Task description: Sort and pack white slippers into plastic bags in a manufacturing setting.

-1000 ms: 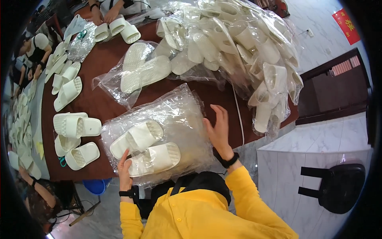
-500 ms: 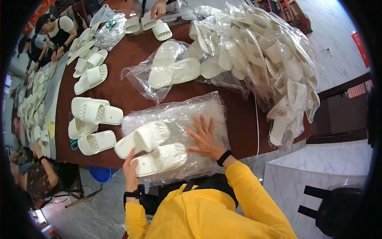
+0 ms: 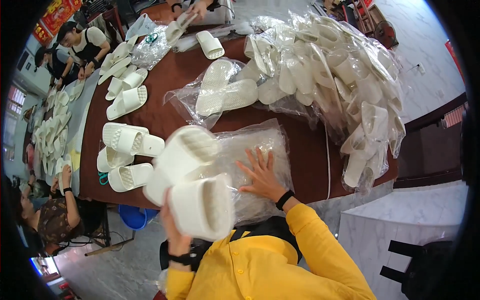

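Observation:
A pair of white slide slippers point(image 3: 202, 207) is raised above the front of the table, blurred by motion, with the toe ends turned upward. My left hand point(image 3: 176, 225) grips the pair from below, its thumb against the nearer slipper. My right hand point(image 3: 262, 177) lies flat with spread fingers on a stack of clear plastic bags point(image 3: 270, 140), holding nothing. Part of that stack is hidden behind the slippers. To the left, two more pairs of white slippers point(image 3: 132, 140) rest on the brown tablecloth point(image 3: 150, 100).
Bagged slippers point(image 3: 330, 65) form a large heap at the right. Another bagged pair point(image 3: 225, 90) lies crossed beyond the bag stack. Across the table, a person's hands point(image 3: 200, 9) hold a slipper. A blue bucket point(image 3: 132, 216) stands below the table's left front.
My left hand has lifted the pair of slippers off the plastic bags and tilted them up. My right hand stays on the bags. Across the table, the other person has picked up a slipper.

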`<state>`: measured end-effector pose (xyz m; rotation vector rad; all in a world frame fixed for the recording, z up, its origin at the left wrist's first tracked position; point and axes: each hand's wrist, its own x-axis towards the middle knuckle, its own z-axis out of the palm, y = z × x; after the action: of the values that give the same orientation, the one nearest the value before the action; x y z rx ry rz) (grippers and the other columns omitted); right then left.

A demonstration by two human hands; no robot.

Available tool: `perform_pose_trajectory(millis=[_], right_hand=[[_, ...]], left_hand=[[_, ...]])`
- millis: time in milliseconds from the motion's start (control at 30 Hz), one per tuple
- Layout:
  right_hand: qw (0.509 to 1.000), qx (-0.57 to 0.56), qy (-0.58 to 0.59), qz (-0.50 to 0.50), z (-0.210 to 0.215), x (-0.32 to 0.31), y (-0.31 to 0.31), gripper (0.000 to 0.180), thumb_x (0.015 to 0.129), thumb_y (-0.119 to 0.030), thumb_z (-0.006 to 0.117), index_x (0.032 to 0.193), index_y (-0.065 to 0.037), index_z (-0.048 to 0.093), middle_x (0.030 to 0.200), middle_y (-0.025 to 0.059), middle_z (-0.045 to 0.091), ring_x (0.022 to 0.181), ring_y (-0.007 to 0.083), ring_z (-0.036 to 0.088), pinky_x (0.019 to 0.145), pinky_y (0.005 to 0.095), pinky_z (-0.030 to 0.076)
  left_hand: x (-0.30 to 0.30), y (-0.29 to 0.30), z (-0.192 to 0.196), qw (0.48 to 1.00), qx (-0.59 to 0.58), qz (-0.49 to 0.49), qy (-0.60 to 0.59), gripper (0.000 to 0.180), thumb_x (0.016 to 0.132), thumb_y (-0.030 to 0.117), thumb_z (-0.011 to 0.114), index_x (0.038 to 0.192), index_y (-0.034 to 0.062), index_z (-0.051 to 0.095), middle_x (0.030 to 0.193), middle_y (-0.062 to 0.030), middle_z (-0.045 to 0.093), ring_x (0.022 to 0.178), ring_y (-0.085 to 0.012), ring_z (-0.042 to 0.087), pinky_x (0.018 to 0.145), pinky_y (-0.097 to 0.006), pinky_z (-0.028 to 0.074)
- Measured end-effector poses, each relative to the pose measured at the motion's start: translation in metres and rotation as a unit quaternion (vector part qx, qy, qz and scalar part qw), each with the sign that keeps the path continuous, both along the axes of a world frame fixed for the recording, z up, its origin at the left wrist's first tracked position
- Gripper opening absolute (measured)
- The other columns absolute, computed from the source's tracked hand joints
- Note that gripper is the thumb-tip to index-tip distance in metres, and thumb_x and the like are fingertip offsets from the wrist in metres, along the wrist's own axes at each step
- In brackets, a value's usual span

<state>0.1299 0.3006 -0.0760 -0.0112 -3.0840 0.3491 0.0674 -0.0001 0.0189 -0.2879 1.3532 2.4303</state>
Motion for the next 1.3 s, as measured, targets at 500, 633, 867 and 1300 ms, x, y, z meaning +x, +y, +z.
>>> perform_pose_trajectory(millis=[500, 633, 867, 1300], right_hand=[[0.932, -0.348, 0.099, -0.022, 0.006, 0.017, 0.031, 0.05, 0.088, -0.004, 0.064, 0.136, -0.007, 0.052, 0.14, 0.0178, 0.049, 0.132, 0.0315, 0.045, 0.113, 0.0445, 0.032], [0.865, -0.404, 0.216, -0.203, 0.029, 0.03, 0.021, 0.051, 0.085, -0.002, 0.067, 0.134, -0.007, 0.054, 0.128, 0.0181, 0.054, 0.114, 0.0342, 0.057, 0.094, 0.0405, 0.05], [0.979, -0.193, 0.015, -0.068, 0.051, 0.04, -0.01, 0.089, 0.079, -0.029, 0.078, 0.151, -0.014, 0.028, 0.148, 0.0235, 0.035, 0.102, 0.044, 0.062, 0.081, 0.0456, 0.056], [0.961, -0.266, 0.008, -0.077, 0.018, 0.027, -0.012, 0.096, 0.075, -0.018, 0.074, 0.153, -0.005, 0.019, 0.149, 0.0243, 0.032, 0.129, 0.0442, 0.043, 0.101, 0.0426, 0.045]], left_hand=[[0.006, 0.036, -0.072, 0.952, -0.085, -0.285, -0.072, 0.063, 0.092, 0.001, 0.055, 0.15, -0.0046, 0.03, 0.149, -0.0154, 0.041, 0.133, -0.0223, 0.044, 0.11, -0.033, 0.035], [0.007, 0.016, -0.069, 0.925, -0.142, -0.35, -0.045, 0.06, 0.094, 0.004, 0.055, 0.15, -0.0025, 0.033, 0.146, -0.0146, 0.044, 0.133, -0.0213, 0.044, 0.107, -0.033, 0.038], [0.017, 0.011, -0.019, 0.7, -0.511, -0.41, 0.283, 0.039, 0.087, 0.008, 0.061, 0.126, 0.0096, 0.062, 0.122, -0.018, 0.06, 0.106, -0.0404, 0.059, 0.091, -0.041, 0.049], [0.011, -0.027, -0.101, 0.524, -0.52, -0.358, 0.572, 0.034, 0.079, 0.006, 0.062, 0.111, 0.0181, 0.066, 0.116, -0.0043, 0.056, 0.114, -0.0247, 0.05, 0.098, -0.042, 0.037]])
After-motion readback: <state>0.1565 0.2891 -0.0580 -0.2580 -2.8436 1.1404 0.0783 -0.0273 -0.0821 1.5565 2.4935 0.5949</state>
